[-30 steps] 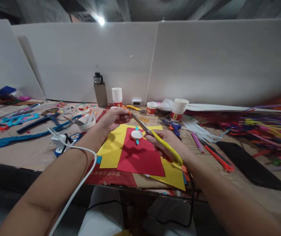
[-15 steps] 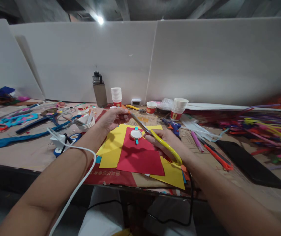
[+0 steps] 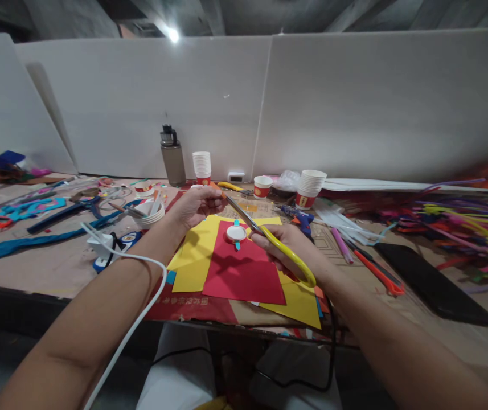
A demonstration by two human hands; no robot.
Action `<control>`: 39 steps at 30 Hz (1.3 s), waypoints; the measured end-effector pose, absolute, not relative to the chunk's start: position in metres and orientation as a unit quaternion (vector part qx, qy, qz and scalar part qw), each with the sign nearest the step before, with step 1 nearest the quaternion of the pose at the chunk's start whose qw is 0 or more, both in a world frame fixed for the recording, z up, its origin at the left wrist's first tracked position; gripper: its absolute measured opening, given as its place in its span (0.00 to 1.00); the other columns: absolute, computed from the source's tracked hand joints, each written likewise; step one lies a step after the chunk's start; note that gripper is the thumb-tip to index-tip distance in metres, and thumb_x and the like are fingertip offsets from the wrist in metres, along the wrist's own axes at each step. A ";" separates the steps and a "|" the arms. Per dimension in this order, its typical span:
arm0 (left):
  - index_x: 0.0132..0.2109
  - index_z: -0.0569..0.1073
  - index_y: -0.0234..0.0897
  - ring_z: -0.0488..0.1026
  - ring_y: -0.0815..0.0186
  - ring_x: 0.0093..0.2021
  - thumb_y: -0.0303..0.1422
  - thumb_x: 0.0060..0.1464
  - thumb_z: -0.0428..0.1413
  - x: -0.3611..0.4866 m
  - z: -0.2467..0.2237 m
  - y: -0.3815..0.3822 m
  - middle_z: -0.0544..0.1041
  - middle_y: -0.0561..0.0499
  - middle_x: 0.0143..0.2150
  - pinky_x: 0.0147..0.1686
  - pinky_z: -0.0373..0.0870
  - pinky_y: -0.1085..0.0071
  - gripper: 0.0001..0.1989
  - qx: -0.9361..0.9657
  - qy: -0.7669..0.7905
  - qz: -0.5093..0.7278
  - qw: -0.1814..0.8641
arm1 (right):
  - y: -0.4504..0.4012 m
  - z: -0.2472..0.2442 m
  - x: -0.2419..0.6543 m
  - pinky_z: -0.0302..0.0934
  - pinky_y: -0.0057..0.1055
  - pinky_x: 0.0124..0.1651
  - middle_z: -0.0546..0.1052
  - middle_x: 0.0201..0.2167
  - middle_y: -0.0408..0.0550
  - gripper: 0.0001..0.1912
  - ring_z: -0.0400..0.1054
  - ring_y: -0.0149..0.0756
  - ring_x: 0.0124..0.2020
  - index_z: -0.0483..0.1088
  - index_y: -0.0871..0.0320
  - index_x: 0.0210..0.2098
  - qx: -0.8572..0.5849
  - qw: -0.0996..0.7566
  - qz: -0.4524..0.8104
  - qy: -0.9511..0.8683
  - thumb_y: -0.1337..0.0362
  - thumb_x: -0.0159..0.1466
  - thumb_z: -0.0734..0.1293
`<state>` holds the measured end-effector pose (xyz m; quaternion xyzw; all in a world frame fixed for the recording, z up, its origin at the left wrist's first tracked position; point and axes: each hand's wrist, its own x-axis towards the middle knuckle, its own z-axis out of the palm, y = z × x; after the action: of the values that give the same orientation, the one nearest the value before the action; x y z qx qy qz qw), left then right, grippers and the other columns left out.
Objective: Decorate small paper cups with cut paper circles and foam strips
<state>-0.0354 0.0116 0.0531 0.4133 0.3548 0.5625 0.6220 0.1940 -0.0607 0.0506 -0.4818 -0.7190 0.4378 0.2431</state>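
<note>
My right hand (image 3: 284, 247) is closed round the yellow handles of a pair of scissors (image 3: 247, 214), whose blades point up and to the left. At their tip, my left hand (image 3: 201, 206) pinches a small orange piece of paper (image 3: 224, 195). Below the hands a red sheet of paper (image 3: 244, 279) lies over yellow sheets (image 3: 188, 267). On the red sheet sits a small round white-and-red cup piece (image 3: 236, 233) with light-blue strips sticking out at its top and bottom.
Behind stand a bottle (image 3: 172, 159), stacked paper cups (image 3: 311, 185) and a single cup (image 3: 262, 187). To the right lie a blue glue gun (image 3: 301, 218), a red-handled cutter (image 3: 380, 272), a black phone (image 3: 435, 285) and pipe cleaners (image 3: 474, 228). A white cable (image 3: 141, 319) crosses my left forearm.
Almost nothing differs. Both hands, the scissors and the orange piece keep their places; the whole view has shifted very slightly.
</note>
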 end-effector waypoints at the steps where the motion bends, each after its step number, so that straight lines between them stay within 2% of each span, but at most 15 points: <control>1: 0.25 0.72 0.32 0.75 0.68 0.27 0.24 0.38 0.59 -0.035 0.053 0.012 0.77 0.48 0.25 0.32 0.72 0.72 0.03 0.414 0.355 0.563 0.621 | -0.061 0.050 0.194 0.50 0.20 0.14 0.63 0.15 0.36 0.23 0.56 0.23 0.12 0.73 0.58 0.44 -0.481 0.243 0.439 -0.719 0.47 0.60 0.66; 21: 0.26 0.73 0.32 0.75 0.69 0.27 0.24 0.38 0.60 -0.038 0.049 0.015 0.77 0.49 0.25 0.34 0.73 0.71 0.03 0.397 0.356 0.568 0.627 | -0.062 0.051 0.194 0.48 0.19 0.14 0.62 0.14 0.36 0.20 0.53 0.21 0.12 0.65 0.58 0.24 -0.477 0.250 0.437 -0.720 0.48 0.59 0.66; 30: 0.26 0.73 0.32 0.76 0.68 0.28 0.24 0.39 0.60 -0.038 0.050 0.015 0.77 0.48 0.25 0.33 0.72 0.72 0.03 0.407 0.352 0.565 0.625 | -0.060 0.050 0.195 0.48 0.20 0.14 0.61 0.15 0.36 0.21 0.53 0.22 0.12 0.69 0.59 0.28 -0.467 0.242 0.424 -0.738 0.46 0.59 0.66; 36: 0.24 0.73 0.32 0.74 0.70 0.26 0.24 0.38 0.60 -0.038 0.053 0.013 0.77 0.49 0.24 0.32 0.72 0.72 0.03 0.410 0.350 0.563 0.626 | -0.060 0.052 0.195 0.48 0.21 0.15 0.62 0.15 0.36 0.21 0.55 0.24 0.13 0.74 0.59 0.38 -0.471 0.239 0.403 -0.748 0.47 0.60 0.65; 39: 0.24 0.74 0.32 0.75 0.68 0.27 0.24 0.37 0.60 -0.038 0.053 0.012 0.77 0.48 0.25 0.33 0.73 0.71 0.03 0.406 0.349 0.563 0.629 | -0.061 0.055 0.194 0.50 0.21 0.15 0.62 0.16 0.37 0.22 0.55 0.24 0.13 0.74 0.59 0.39 -0.476 0.231 0.408 -0.744 0.47 0.60 0.65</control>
<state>-0.0375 0.0124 0.0531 0.4060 0.3494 0.5632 0.6292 0.1942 -0.0612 0.0549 -0.4761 -0.7436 0.4084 0.2314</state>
